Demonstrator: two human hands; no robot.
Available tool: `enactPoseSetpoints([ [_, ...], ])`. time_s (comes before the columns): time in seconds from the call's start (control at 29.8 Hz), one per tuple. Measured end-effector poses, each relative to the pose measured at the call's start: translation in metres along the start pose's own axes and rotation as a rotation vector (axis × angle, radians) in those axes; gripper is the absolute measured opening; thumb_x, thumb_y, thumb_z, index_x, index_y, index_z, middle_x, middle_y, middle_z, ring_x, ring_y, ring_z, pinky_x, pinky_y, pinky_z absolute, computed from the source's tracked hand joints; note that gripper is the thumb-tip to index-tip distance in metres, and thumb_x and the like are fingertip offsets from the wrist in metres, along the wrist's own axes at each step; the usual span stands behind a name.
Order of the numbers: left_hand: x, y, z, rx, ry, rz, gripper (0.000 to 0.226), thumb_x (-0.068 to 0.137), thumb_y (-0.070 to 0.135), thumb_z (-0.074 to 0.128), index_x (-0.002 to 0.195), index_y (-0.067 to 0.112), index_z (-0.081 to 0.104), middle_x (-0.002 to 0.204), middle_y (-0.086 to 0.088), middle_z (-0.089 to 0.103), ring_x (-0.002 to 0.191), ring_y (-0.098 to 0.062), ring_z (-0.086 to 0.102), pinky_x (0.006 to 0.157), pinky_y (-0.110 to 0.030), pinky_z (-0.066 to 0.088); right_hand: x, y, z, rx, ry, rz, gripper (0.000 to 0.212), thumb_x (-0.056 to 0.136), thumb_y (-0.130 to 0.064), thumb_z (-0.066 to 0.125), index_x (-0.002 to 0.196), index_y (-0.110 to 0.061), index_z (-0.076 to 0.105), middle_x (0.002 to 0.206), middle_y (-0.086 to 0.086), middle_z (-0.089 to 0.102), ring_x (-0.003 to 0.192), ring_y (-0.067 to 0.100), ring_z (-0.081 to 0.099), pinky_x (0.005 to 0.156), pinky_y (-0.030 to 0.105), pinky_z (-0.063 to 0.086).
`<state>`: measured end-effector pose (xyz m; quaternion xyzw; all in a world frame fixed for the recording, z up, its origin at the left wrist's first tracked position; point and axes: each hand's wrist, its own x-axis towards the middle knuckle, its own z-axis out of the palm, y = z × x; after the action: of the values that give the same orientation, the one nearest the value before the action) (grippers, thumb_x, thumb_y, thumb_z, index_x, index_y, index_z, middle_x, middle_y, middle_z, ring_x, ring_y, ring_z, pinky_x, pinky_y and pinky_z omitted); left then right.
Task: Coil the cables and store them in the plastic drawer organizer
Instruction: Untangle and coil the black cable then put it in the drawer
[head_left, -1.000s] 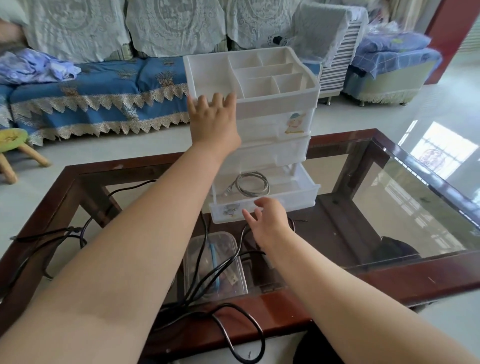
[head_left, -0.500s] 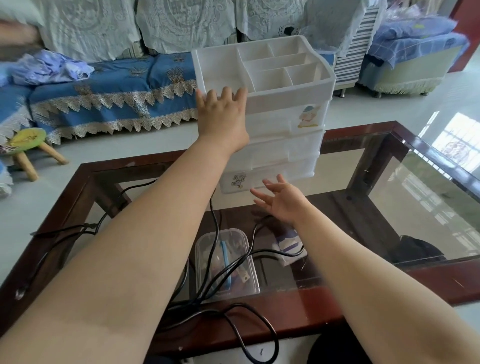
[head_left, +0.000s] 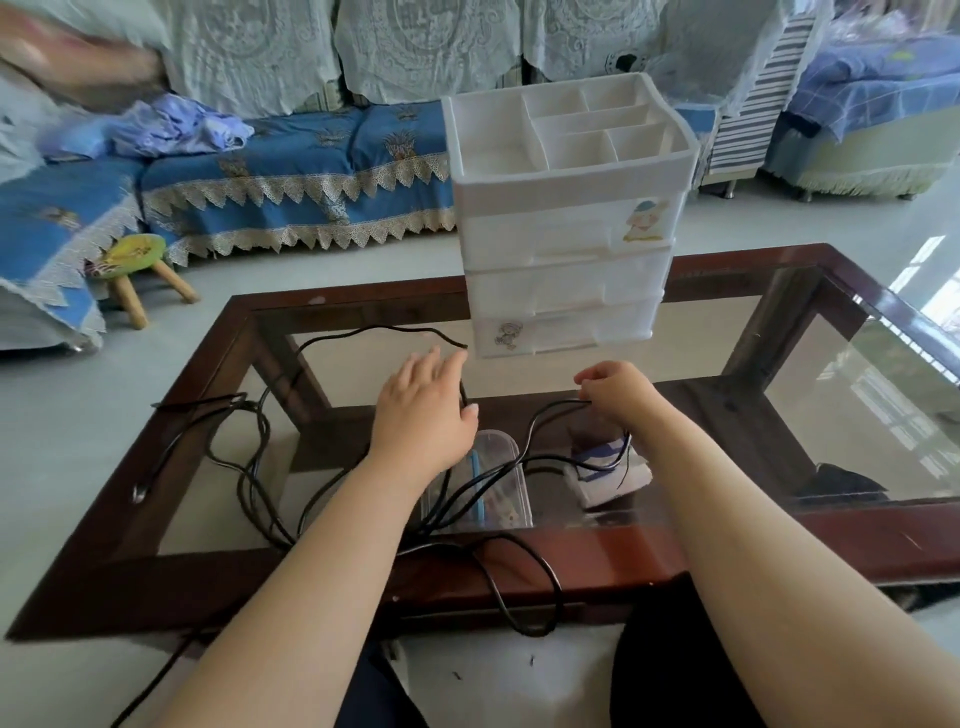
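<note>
A white plastic drawer organizer (head_left: 563, 228) stands at the far side of the glass table, all three drawers pushed in, with open compartments on top. A long black cable (head_left: 260, 441) lies in loose tangled loops across the table's left and front, one loop hanging over the near edge. My right hand (head_left: 615, 392) pinches a bend of this cable just in front of the organizer. My left hand (head_left: 423, 410) lies flat on the glass with straight fingers, over a strand of cable that runs under its fingertips.
The table (head_left: 597, 564) has a dark wooden frame and a glass top. Under the glass sit a clear lidded box (head_left: 501, 499) and a blue-and-white packet (head_left: 602, 473). A sofa with a blue cover (head_left: 291, 171) and a small stool (head_left: 137, 270) stand beyond.
The bottom drawer was pushed shut with a coiled cable inside. My left hand came down from the organizer's top to the glass. My right hand left the drawer and took hold of the black cable.
</note>
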<state>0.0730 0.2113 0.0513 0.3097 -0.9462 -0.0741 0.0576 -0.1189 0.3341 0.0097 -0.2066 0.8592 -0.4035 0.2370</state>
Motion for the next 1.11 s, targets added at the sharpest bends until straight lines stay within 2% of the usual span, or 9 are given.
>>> enactPoseSetpoints([
  [0.13,-0.040,-0.024,0.006,0.070,-0.200,-0.194,0.069,0.096,0.045,0.044,0.151,0.018,0.013,0.155,-0.011,0.028,0.140,-0.031,0.030,0.108,-0.046,0.031,-0.026,-0.007,0.012,0.024,-0.159,0.006,0.017,0.092,-0.014,0.050,0.097,-0.007,0.066,0.087,0.011,0.068,0.062,0.020,0.056,0.060,0.029,0.048],
  [0.4,-0.071,-0.062,0.006,-0.107,-0.479,-0.213,0.032,0.091,0.047,0.055,0.110,0.022,0.061,0.113,0.001,0.063,0.100,-0.017,0.059,0.084,-0.033,0.047,-0.100,-0.028,0.051,-0.335,-0.364,-0.332,0.026,0.090,-0.028,0.059,0.113,-0.016,0.062,0.103,0.000,0.065,0.093,0.015,0.061,0.082,0.027,0.047],
  [0.57,-0.086,-0.075,-0.002,-0.138,-0.464,-0.252,0.047,0.090,0.047,0.059,0.127,0.019,0.055,0.124,0.001,0.058,0.110,-0.017,0.055,0.087,-0.029,0.044,-0.131,-0.032,0.083,-0.501,-0.369,-0.480,0.041,0.080,-0.048,0.065,0.111,-0.022,0.054,0.111,-0.003,0.057,0.099,0.017,0.057,0.087,0.036,0.049],
  [0.67,-0.091,-0.081,-0.003,-0.204,-0.361,-0.255,0.039,0.089,0.049,0.059,0.116,0.021,0.062,0.116,0.004,0.062,0.100,-0.014,0.056,0.080,-0.029,0.043,-0.141,-0.031,0.100,-0.603,-0.405,-0.550,0.059,0.078,-0.053,0.066,0.126,-0.026,0.044,0.127,0.000,0.046,0.112,0.021,0.052,0.092,0.038,0.047],
  [0.77,-0.098,-0.090,-0.010,-0.356,0.075,-0.344,0.032,0.090,0.051,0.055,0.107,0.025,0.064,0.114,0.005,0.059,0.098,-0.014,0.053,0.077,-0.031,0.042,-0.147,-0.030,0.113,-0.697,-0.438,-0.598,0.066,0.083,-0.051,0.062,0.138,-0.028,0.036,0.134,0.003,0.037,0.114,0.025,0.052,0.089,0.038,0.048],
  [0.84,-0.099,-0.107,-0.013,-0.307,0.323,-0.521,0.041,0.090,0.046,0.056,0.123,0.021,0.056,0.138,-0.006,0.046,0.120,-0.024,0.045,0.092,-0.038,0.042,-0.149,-0.031,0.118,-0.723,-0.450,-0.603,0.060,0.086,-0.051,0.058,0.138,-0.027,0.039,0.133,0.003,0.039,0.113,0.025,0.054,0.088,0.037,0.047],
  [0.91,-0.099,-0.128,-0.010,-0.375,0.262,-0.771,0.064,0.089,0.039,0.061,0.142,0.015,0.035,0.153,-0.013,0.024,0.136,-0.032,0.031,0.106,-0.044,0.035,-0.150,-0.032,0.122,-0.713,-0.457,-0.592,0.055,0.088,-0.054,0.054,0.134,-0.026,0.044,0.129,0.003,0.044,0.112,0.024,0.054,0.090,0.036,0.047],
  [0.97,-0.096,-0.144,-0.008,-0.693,0.212,-0.917,0.074,0.085,0.027,0.068,0.145,0.006,0.029,0.144,-0.015,0.040,0.124,-0.031,0.045,0.105,-0.043,0.041,-0.149,-0.034,0.126,-0.665,-0.444,-0.581,0.051,0.088,-0.057,0.050,0.127,-0.024,0.052,0.122,0.002,0.050,0.108,0.021,0.055,0.088,0.035,0.047],
  [1.11,-0.102,-0.145,-0.012,-0.750,0.255,-0.777,0.061,0.091,0.026,0.062,0.143,0.002,0.039,0.138,-0.007,0.053,0.112,-0.010,0.054,0.099,-0.029,0.038,-0.148,-0.043,0.133,-0.460,-0.274,-0.623,0.035,0.092,-0.054,0.045,0.102,-0.024,0.063,0.101,-0.002,0.058,0.095,0.018,0.058,0.077,0.031,0.045],
])
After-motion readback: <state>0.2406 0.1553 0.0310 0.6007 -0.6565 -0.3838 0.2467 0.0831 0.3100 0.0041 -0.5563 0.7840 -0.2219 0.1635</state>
